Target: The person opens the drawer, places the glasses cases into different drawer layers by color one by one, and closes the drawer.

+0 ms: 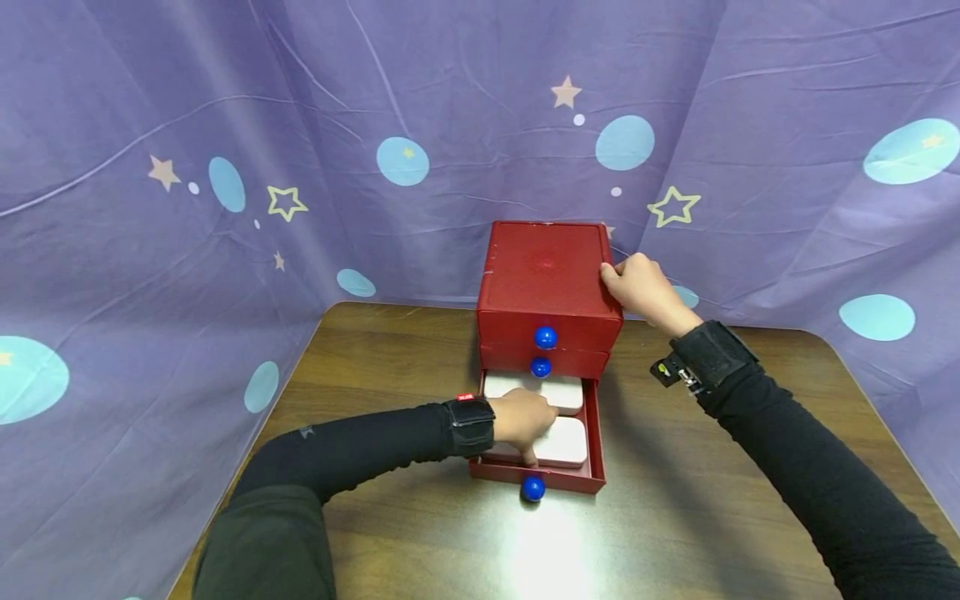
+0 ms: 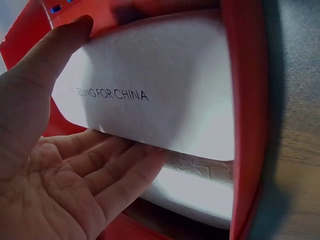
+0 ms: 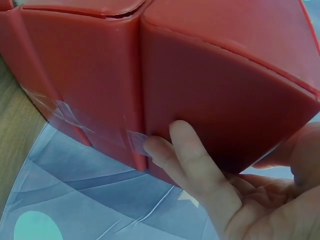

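A red drawer cabinet (image 1: 546,275) with blue knobs stands on the table, its bottom drawer (image 1: 595,442) pulled out. Two white cases lie in that drawer, a rear one (image 1: 566,393) and a front one (image 1: 564,442). Printed letters ending in "FOR CHINA" show on the front case (image 2: 165,85) in the left wrist view. My left hand (image 1: 522,418) reaches into the drawer and holds this case across its width, thumb along one long edge, fingers along the other. At the cabinet's upper right edge, my right hand (image 1: 643,287) grips it, fingers (image 3: 192,155) against the side.
Beneath the cabinet is a brown wooden table (image 1: 390,358). A purple curtain (image 1: 465,100) with stars and blue dots hangs close behind it. Two upper drawers, with blue knobs (image 1: 545,337), are closed. The pulled-out drawer's front knob (image 1: 533,488) points toward me.
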The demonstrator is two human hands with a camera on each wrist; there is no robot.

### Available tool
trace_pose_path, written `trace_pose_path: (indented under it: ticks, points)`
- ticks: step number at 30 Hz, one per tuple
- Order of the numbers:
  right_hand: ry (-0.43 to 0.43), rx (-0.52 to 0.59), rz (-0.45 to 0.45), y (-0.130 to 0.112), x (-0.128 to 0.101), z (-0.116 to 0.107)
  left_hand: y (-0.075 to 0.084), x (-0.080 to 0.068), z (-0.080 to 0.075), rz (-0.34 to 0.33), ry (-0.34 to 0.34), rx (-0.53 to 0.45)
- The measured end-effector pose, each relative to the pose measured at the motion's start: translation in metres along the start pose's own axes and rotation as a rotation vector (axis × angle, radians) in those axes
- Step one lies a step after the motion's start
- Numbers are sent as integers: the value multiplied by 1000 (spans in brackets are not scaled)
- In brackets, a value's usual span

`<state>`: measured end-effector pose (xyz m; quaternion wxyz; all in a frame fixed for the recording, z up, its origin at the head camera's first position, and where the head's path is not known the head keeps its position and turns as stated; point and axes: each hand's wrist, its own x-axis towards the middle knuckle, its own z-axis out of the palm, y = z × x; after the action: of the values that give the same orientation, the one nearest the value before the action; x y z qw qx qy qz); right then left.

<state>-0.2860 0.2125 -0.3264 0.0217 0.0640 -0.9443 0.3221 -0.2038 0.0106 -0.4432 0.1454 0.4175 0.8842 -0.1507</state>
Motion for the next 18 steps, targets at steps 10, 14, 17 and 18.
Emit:
trace_pose_path:
  ticks: [10,14,17,18]
  points:
    - [-56,0,17,-4,0,-3,-3,-14,-12,10,10,30]
    - [-55,-2,7,-3,0,-2,-4,-18,-14,36,51,9]
    - [-46,-7,-6,-2,0,-2,-5,-21,-15,56,101,-11]
    - [-45,-6,-9,-2,0,-2,-6,-23,-16,64,119,-14]
